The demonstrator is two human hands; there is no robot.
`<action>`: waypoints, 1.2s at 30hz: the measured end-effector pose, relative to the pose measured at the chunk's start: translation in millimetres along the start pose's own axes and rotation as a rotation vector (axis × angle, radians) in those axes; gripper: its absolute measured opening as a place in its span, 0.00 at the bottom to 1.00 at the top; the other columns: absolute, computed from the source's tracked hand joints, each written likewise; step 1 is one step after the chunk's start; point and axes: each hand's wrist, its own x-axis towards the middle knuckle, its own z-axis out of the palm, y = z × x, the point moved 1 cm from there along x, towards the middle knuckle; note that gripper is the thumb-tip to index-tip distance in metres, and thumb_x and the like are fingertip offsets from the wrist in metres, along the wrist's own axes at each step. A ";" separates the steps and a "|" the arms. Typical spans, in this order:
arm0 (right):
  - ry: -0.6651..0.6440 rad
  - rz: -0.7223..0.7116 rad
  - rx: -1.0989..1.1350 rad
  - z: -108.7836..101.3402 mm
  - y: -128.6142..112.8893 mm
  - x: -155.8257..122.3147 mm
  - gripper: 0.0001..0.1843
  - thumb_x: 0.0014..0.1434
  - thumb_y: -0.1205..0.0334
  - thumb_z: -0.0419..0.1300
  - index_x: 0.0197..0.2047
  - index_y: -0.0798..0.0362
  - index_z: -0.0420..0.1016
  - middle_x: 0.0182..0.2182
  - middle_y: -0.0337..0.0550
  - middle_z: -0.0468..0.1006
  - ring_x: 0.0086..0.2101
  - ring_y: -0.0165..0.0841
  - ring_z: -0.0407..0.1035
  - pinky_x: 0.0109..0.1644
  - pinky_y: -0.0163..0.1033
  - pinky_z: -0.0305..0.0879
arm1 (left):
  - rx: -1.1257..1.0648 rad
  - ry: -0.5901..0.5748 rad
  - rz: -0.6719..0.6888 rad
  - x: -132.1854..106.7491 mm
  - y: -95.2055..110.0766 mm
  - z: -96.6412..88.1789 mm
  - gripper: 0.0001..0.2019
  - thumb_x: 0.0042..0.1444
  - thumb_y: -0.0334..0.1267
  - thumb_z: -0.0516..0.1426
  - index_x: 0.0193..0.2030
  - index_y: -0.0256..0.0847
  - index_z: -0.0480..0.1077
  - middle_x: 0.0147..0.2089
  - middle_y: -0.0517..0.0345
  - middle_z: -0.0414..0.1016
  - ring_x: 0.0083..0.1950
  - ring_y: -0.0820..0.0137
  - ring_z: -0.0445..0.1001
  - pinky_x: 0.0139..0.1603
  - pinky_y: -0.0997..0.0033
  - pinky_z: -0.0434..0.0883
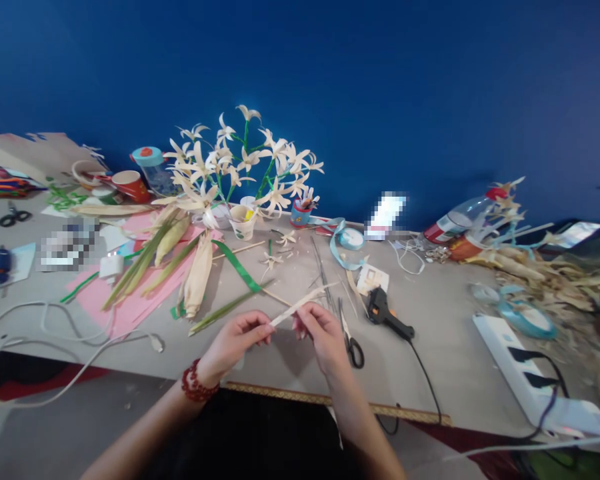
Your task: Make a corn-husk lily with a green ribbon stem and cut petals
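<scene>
A narrow strip of pale corn husk (301,303) stretches between my two hands, above the near part of the table. My left hand (243,337) pinches its lower left end between thumb and fingers. Farther along the strip, my right hand (320,327) is closed on it, the pointed tip sticking out beyond. Beside my right hand lie black-handled scissors (354,350) and a black glue gun (387,317). A green ribbon (237,267) and a green husk strip (225,313) rest just past my left hand.
White husk flowers (250,160) on green stems stand in cups against the blue wall. Corn husks (199,277) lie on pink paper (140,300) at left. A white power strip (505,367) with cords is at right, near a plastic bottle (460,217) and a husk pile (570,293).
</scene>
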 end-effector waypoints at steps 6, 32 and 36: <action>0.019 -0.276 -1.022 -21.0 2.9 13.0 0.07 0.62 0.61 0.57 0.40 0.51 0.75 0.39 0.48 0.78 0.41 0.41 0.70 0.45 0.43 0.63 | -0.109 0.116 0.034 2.5 -8.5 -13.1 0.11 0.57 0.44 0.60 0.37 0.36 0.76 0.29 0.57 0.74 0.30 0.75 0.68 0.34 0.75 0.66; -0.166 -0.098 -0.308 12.7 -15.8 -16.5 0.09 0.65 0.55 0.54 0.37 0.51 0.67 0.27 0.37 0.71 0.27 0.30 0.66 0.31 0.34 0.60 | 0.405 -0.098 0.276 3.9 22.9 10.2 0.14 0.65 0.42 0.49 0.34 0.38 0.71 0.26 0.60 0.72 0.27 0.73 0.70 0.33 0.75 0.67; -0.109 -0.145 -0.457 9.2 -12.7 -12.7 0.16 0.66 0.53 0.52 0.28 0.51 0.65 0.22 0.35 0.66 0.24 0.30 0.63 0.32 0.35 0.58 | 0.445 -0.087 0.268 3.2 21.0 10.4 0.14 0.65 0.42 0.51 0.33 0.38 0.72 0.27 0.60 0.73 0.27 0.74 0.71 0.33 0.76 0.67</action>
